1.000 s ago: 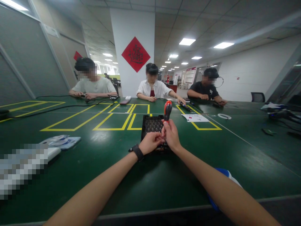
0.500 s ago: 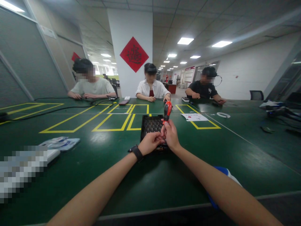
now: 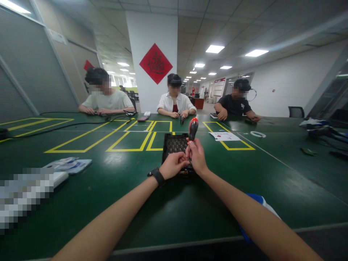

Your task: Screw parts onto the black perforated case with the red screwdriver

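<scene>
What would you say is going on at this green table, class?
Someone's right hand holds a red-and-black screwdriver nearly upright over the near end of a black tray on the table. Their left hand is close beside it; whether it grips anything is hidden. Across the table, a person in white is handling a small dark object.

Ceiling lts (image 3: 215, 49) bright, rest dim-ish; glare on grn tbl (image 3: 116, 159); pic edges stretched.

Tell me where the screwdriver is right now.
In the head view, the screwdriver is just right of centre, held handle-up in the right hand, over the black tray.
</scene>
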`<action>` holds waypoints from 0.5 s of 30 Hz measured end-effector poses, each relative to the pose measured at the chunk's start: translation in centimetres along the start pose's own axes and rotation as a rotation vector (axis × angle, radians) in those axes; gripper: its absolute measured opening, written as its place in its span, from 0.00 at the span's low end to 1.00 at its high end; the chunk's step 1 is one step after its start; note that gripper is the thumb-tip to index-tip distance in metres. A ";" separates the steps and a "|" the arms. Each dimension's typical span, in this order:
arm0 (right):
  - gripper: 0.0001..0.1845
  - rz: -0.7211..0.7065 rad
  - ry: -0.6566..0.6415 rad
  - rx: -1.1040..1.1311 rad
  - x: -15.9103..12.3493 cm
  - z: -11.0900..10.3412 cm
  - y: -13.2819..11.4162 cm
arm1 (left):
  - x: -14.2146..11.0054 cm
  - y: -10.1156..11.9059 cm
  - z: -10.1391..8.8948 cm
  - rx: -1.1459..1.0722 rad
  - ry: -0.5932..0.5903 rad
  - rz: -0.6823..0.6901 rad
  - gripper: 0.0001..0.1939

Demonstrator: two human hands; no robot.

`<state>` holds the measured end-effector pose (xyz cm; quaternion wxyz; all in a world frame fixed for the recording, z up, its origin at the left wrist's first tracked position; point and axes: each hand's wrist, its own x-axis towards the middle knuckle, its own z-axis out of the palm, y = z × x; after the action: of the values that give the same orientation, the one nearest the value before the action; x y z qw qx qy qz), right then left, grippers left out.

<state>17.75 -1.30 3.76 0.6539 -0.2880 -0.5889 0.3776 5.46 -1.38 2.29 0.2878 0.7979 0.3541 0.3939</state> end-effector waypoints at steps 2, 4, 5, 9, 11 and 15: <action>0.16 0.013 -0.005 0.006 0.1 -0.1 -0.1 | 0.0 0.3 -0.1 0.023 -0.013 0.016 0.08; 0.16 0.029 -0.011 0.009 0.1 -0.1 -0.1 | -0.1 0.5 -0.2 0.035 -0.025 0.028 0.07; 0.15 0.033 -0.013 0.012 0.1 -0.1 -0.1 | -0.1 0.5 -0.2 0.042 -0.028 0.034 0.07; 0.11 0.001 0.009 0.025 0.0 -0.1 0.2 | 0.0 0.2 -0.1 0.030 -0.007 0.022 0.09; 0.11 -0.008 0.014 0.032 0.0 -0.1 0.4 | 0.1 -0.1 0.1 0.001 0.003 0.007 0.11; 0.11 0.011 0.007 0.034 0.0 -0.1 0.4 | 0.1 -0.5 0.1 -0.002 0.010 -0.010 0.13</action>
<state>17.77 -1.07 3.37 0.6587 -0.2813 -0.5785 0.3903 5.42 -1.05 1.95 0.2885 0.7938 0.3593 0.3968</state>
